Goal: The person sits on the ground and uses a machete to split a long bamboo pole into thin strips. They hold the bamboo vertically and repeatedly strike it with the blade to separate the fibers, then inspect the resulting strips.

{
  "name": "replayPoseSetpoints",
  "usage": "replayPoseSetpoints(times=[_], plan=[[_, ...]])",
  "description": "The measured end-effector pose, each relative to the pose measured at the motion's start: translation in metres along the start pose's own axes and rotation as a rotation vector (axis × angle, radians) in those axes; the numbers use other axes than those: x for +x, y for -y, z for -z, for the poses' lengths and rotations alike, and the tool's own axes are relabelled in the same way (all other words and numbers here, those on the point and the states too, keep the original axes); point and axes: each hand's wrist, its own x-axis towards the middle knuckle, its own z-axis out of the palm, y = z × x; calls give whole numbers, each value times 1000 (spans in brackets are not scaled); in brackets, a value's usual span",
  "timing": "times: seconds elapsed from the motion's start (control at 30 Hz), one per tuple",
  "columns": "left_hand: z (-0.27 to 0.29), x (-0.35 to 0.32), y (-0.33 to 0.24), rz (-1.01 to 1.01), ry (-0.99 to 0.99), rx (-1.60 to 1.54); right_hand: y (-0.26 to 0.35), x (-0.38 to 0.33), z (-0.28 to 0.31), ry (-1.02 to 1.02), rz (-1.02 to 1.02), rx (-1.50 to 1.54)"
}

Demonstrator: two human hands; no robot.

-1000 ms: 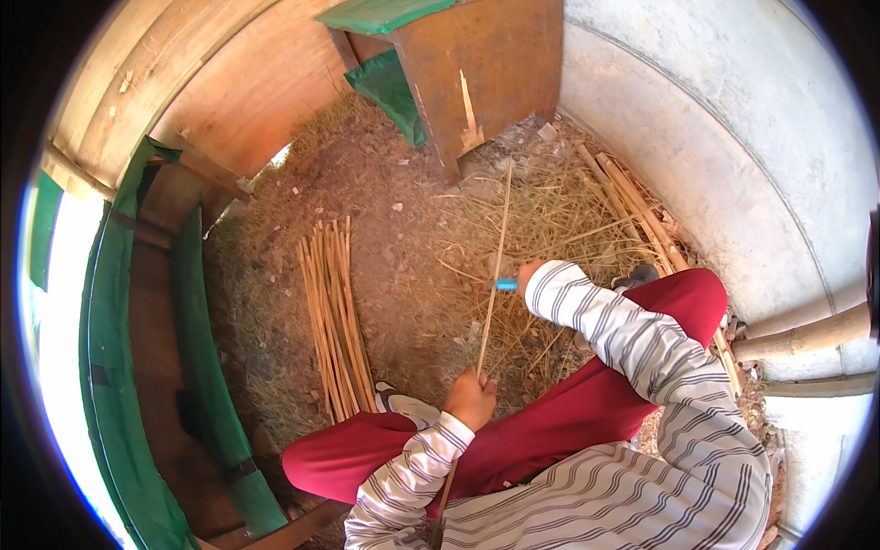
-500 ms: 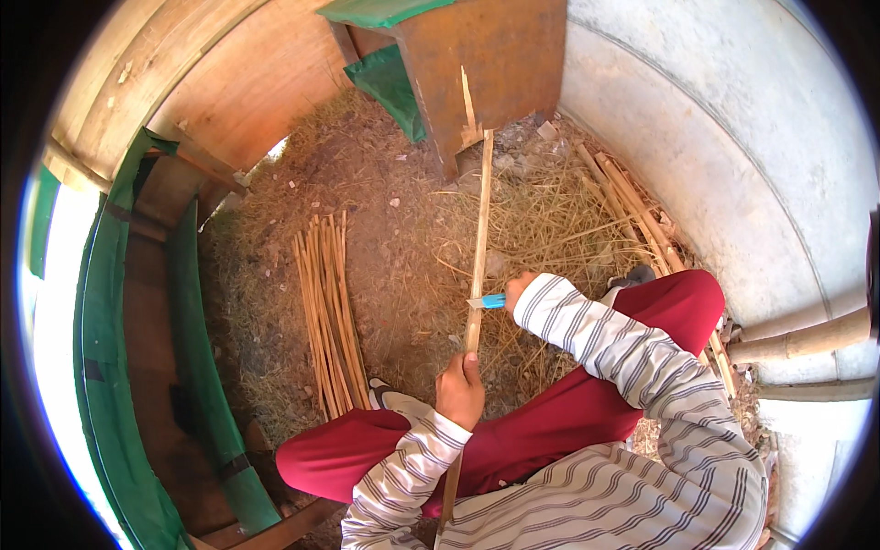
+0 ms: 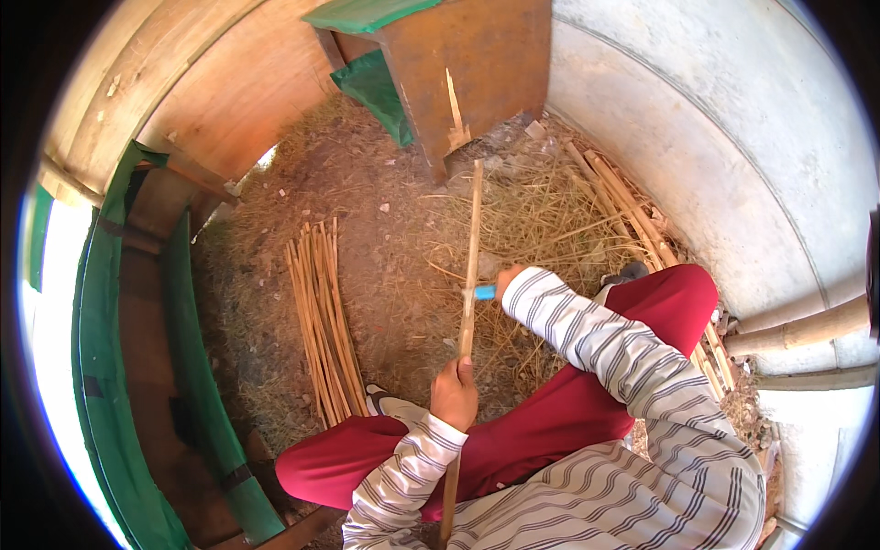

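Observation:
A long, narrow bamboo strip (image 3: 475,225) runs away from me, its near end passing down by my lap. My left hand (image 3: 455,396) is closed round it below the middle, thumb along its upper side. In my right hand (image 3: 510,279) is a blue utility knife (image 3: 485,292), gripped from the right. Its blade lies across the strip a little beyond my left hand, touching or nearly touching it; the blade is blurred. A paler patch shows on the strip just below the blade.
A bundle of thin bamboo strips (image 3: 323,321) lies on the ground to the left. Longer bamboo pieces (image 3: 632,206) and dry straw (image 3: 550,220) lie at the right. A wooden box (image 3: 477,73) stands ahead, a green-covered wooden frame (image 3: 119,367) at left. My crossed legs (image 3: 541,412) are beneath my arms.
The strip's far end has come nearer to me, away from the box. Both hands keep their grips, with the knife still across the strip. The whole view has shifted slightly.

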Motion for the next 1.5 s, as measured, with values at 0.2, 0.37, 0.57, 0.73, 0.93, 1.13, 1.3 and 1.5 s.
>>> replayPoseSetpoints(times=[0.2,0.37,0.57,0.73,0.93,1.13,1.3,1.5], plan=[[-5,-4,1,-104,-29,-18,-7,20,-4,-110,-90,-4],[1,-15,0,-133,-13,55,-21,36,-6,-122,-109,39],[20,-72,-10,-114,89,47,-105,89,17,-168,-400,228],[44,-106,26,32,131,-61,-106,76,27,-162,-334,14],[51,-138,13,-27,135,-8,-152,83,32,-221,-438,136],[66,-170,29,249,197,-332,-155,77,43,-332,-588,264],[80,-125,3,542,320,-731,-65,-10,57,-371,-90,352],[54,-59,5,80,335,-270,-16,-110,18,-364,333,158]])
